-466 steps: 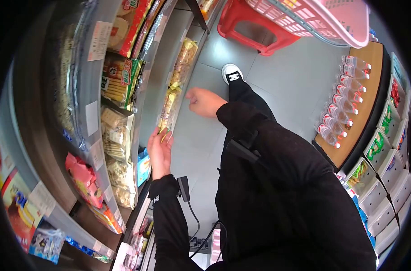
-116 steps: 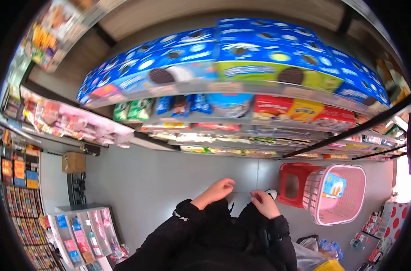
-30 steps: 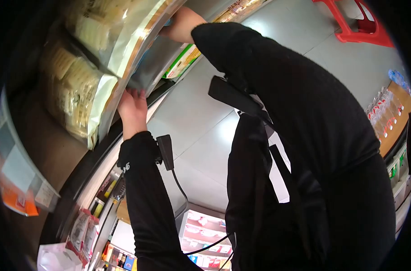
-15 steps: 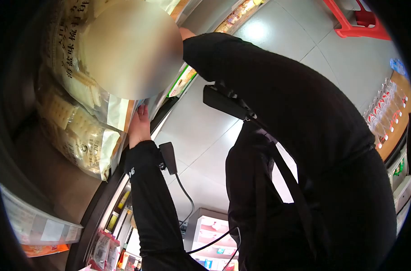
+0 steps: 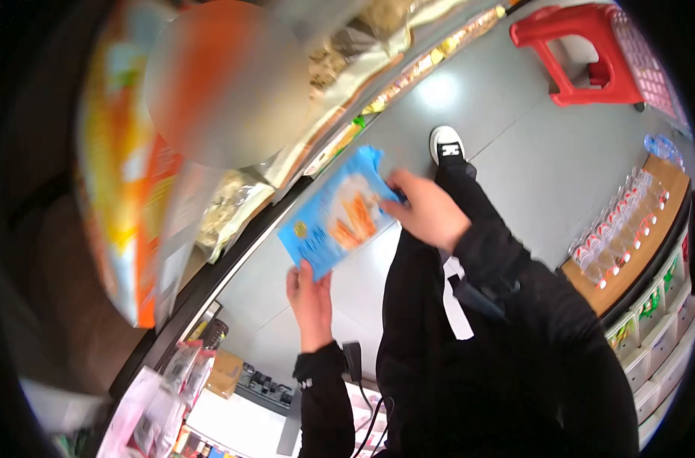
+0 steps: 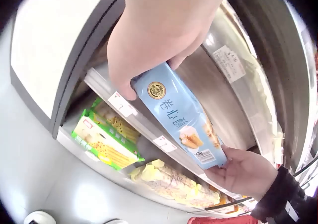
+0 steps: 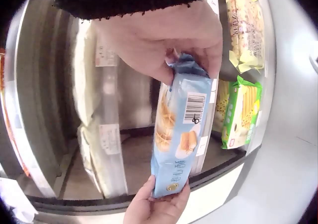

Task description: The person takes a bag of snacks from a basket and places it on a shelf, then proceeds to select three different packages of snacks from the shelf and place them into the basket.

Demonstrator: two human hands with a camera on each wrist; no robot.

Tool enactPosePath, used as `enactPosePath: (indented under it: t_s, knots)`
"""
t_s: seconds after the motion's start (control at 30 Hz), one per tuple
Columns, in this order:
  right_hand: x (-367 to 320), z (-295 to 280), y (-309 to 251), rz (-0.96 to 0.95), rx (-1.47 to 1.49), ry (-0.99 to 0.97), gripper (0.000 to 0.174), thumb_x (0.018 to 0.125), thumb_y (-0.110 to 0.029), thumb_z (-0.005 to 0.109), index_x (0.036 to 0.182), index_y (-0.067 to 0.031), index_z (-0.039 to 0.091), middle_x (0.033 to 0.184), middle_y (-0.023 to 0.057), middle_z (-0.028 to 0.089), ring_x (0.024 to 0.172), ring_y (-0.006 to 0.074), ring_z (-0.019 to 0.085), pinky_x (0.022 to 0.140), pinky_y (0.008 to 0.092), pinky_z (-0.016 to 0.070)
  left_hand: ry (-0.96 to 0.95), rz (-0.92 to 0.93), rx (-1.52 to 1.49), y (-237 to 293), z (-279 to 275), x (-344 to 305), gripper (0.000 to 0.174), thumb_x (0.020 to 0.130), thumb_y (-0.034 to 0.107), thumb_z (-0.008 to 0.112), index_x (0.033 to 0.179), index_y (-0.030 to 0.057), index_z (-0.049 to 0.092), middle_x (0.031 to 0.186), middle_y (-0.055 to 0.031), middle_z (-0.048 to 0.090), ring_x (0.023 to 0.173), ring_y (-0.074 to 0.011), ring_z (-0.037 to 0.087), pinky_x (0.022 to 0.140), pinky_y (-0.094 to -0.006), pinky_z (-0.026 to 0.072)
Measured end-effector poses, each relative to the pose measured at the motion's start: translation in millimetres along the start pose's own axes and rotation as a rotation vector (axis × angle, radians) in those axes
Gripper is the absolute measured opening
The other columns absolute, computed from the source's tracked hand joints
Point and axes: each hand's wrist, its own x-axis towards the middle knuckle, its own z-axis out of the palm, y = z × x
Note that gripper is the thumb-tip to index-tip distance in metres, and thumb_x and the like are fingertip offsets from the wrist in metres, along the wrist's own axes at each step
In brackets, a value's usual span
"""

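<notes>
A light blue packet of biscuits (image 5: 340, 210), printed with golden rolled pastries, is held between both hands, in front of the shelves. My left hand (image 5: 311, 305) pinches its lower end between thumb and fingers. At the crimped upper end, my right hand (image 5: 431, 214) grips the wrapper with its thumb over the front. In the left wrist view the packet's narrow side (image 6: 174, 114) shows dark lettering and a round gold badge. A barcode (image 7: 195, 108) faces up near my right hand in the right wrist view.
Shelves with clear-wrapped crackers (image 5: 229, 206) line the left. Green biscuit packs (image 6: 107, 139) and yellow-wrapped packs (image 6: 174, 181) lie on the lowest shelf. A red stool (image 5: 576, 53) with a pink basket (image 5: 653, 57) stands at upper right, above bottles (image 5: 614, 221) on a wooden ledge.
Half a second ago both hands were at the shelf, partly hidden by wrapped packs. Now they are out over the floor, holding the blue packet; the head view has swung back.
</notes>
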Motion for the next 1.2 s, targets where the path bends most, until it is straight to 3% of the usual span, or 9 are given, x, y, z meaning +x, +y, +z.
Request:
enactPosePath:
  t_s: [0.1,0.13,0.2,0.43,0.5,0.67,0.93,1.2]
  knots:
    - [-45,-13,-26,-0.026,-0.094,-0.053,0.021,0.072,-0.014,0.056,0.087,-0.0007,0.049,0.072,0.0174,0.053,0.069,0.0309,0.053,0.060,0.0344,0.0417,0.018,-0.042,-0.008,3,-10,-59,0.035,0.079,0.012,0.054,0.104,-0.0036,0.035,0.103,-0.0134,0.047,0.093,-0.0217,0.049,0.082,-0.0369,0.0403]
    - [-57,-18,-34,-0.032,-0.093,-0.080,0.022,0.073,-0.020,0.054,0.086,-0.0033,0.048,0.072,0.0177,0.054,0.071,0.0330,0.053,0.062,0.0403,0.0416,0.002,-0.054,-0.042,6,-11,-77,0.041,0.079,0.010,0.053,0.111,-0.0044,0.031,0.105,-0.0130,0.047,0.095,-0.0224,0.049,0.084,-0.0377,0.0392]
    - [-77,-29,-59,-0.047,-0.128,-0.116,0.021,0.073,-0.018,0.054,0.085,-0.0024,0.048,0.070,0.0179,0.053,0.069,0.0333,0.053,0.061,0.0390,0.0424,-0.041,-0.094,-0.081,18,-12,-109,0.042,0.080,0.008,0.052,0.114,-0.0043,0.031,0.105,-0.0121,0.047,0.096,-0.0224,0.048,0.085,-0.0379,0.0387]
    - [-115,-66,-132,-0.107,-0.262,-0.241,0.022,0.075,-0.019,0.054,0.085,-0.0001,0.047,0.067,0.0179,0.053,0.066,0.0328,0.053,0.058,0.0376,0.0417,-0.043,-0.049,-0.110,59,-6,-179,0.035,0.081,0.010,0.048,0.112,-0.0027,0.036,0.106,-0.0134,0.048,0.096,-0.0236,0.050,0.084,-0.0394,0.0406]
    - [-117,-76,-150,-0.111,-0.297,-0.290,0.024,0.077,-0.021,0.052,0.086,0.0010,0.047,0.069,0.0184,0.053,0.067,0.0328,0.053,0.059,0.0372,0.0413,-0.012,-0.058,-0.131,70,-2,-191,0.041,0.079,0.008,0.053,0.114,-0.0027,0.034,0.101,-0.0119,0.049,0.095,-0.0216,0.050,0.082,-0.0367,0.0423]
    - [-117,-96,-185,-0.317,-0.391,-0.257,0.022,0.075,-0.020,0.052,0.081,0.0011,0.047,0.064,0.0193,0.053,0.064,0.0346,0.053,0.058,0.0402,0.0417,0.003,-0.003,-0.173,97,15,-213,0.044,0.078,0.007,0.054,0.116,-0.0004,0.033,0.099,-0.0116,0.049,0.093,-0.0213,0.051,0.079,-0.0352,0.0447]
    - [-111,-124,-202,-0.330,-0.419,-0.304,0.024,0.074,-0.021,0.054,0.081,0.0009,0.048,0.070,0.0190,0.054,0.069,0.0345,0.053,0.060,0.0392,0.0410,-0.036,0.083,-0.110,114,34,-216,0.047,0.076,0.007,0.056,0.118,0.0013,0.033,0.096,-0.0107,0.051,0.088,-0.0175,0.053,0.074,-0.0299,0.0464]
    - [-116,-133,-212,-0.346,-0.425,-0.267,0.026,0.073,-0.022,0.056,0.081,0.0016,0.049,0.072,0.0200,0.054,0.070,0.0354,0.052,0.061,0.0388,0.0415,-0.092,0.140,-0.036,129,41,-219,0.037,0.078,0.010,0.054,0.110,-0.0001,0.041,0.094,-0.0065,0.053,0.086,-0.0149,0.053,0.070,-0.0281,0.0461]
